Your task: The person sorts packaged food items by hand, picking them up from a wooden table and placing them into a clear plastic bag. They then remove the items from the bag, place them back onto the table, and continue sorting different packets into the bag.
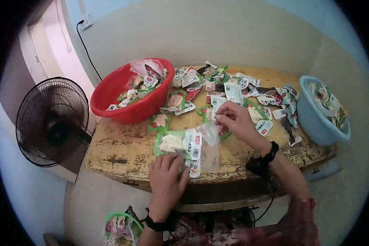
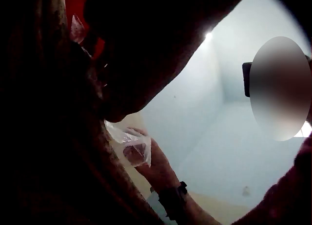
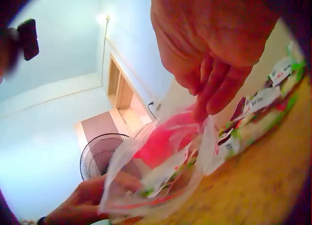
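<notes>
My right hand (image 1: 238, 123) pinches the rim of a clear plastic bag (image 1: 210, 153) and lifts it above the table. In the right wrist view, the bag (image 3: 146, 198) gapes, with a reddish line along its lower edge. Green-edged food packets (image 1: 173, 141) with white labels and pale contents lie overlapped at the bag's left side. My left hand (image 1: 168, 172) grips their near edge, its fingers over them. The right wrist view shows the left hand (image 3: 83, 200) beside the bag, fingertips partly behind the film. In the left wrist view, the left hand is mostly dark.
Loose packets (image 1: 233, 88) heap along the back of the worn yellow table (image 1: 119, 151). A red basin (image 1: 129, 112) of packets stands left, a blue basin (image 1: 322, 123) right. A fan (image 1: 53, 123) stands beyond the left edge. Below is a green-rimmed container (image 1: 121, 229) holding packets.
</notes>
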Tool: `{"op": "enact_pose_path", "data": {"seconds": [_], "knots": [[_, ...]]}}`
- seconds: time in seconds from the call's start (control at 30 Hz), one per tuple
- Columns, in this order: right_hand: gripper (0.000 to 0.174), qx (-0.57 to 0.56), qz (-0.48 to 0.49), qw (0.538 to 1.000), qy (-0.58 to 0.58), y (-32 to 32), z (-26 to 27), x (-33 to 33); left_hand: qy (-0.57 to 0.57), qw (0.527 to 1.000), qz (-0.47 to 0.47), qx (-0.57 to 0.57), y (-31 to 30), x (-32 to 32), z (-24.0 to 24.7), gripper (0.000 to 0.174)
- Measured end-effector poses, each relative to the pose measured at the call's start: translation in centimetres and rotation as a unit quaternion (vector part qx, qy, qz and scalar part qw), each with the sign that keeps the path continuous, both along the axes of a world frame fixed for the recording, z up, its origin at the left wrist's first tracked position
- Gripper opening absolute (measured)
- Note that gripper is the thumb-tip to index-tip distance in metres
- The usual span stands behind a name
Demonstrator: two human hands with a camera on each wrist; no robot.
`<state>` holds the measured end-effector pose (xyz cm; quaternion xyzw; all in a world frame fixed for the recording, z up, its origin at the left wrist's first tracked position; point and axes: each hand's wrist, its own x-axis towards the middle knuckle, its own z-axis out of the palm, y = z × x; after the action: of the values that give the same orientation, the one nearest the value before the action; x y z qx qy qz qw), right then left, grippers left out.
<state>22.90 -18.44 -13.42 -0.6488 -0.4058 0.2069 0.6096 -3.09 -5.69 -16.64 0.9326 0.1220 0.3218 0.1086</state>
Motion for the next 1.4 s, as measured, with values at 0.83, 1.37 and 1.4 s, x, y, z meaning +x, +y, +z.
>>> {"op": "enact_pose_path", "data": {"seconds": [0.83, 1.37, 1.4], "knots": [[0.008, -0.054, -0.137, 0.879, -0.454, 11.2, 2.6, 7.6, -0.018, 1.000, 0.019, 0.017, -0.4, -0.4, -1.1, 0.033], [0.015, 0.160, 0.029, 0.960, 0.230, -6.0, 3.6, -9.1, -0.191, 0.907, -0.150, -0.345, -4.9, -0.6, 3.6, 0.052], [0.015, 0.154, 0.037, 0.958, 0.239, -6.3, 3.0, -10.3, -0.203, 0.880, -0.167, -0.397, -5.3, -0.4, 3.5, 0.052]]}}
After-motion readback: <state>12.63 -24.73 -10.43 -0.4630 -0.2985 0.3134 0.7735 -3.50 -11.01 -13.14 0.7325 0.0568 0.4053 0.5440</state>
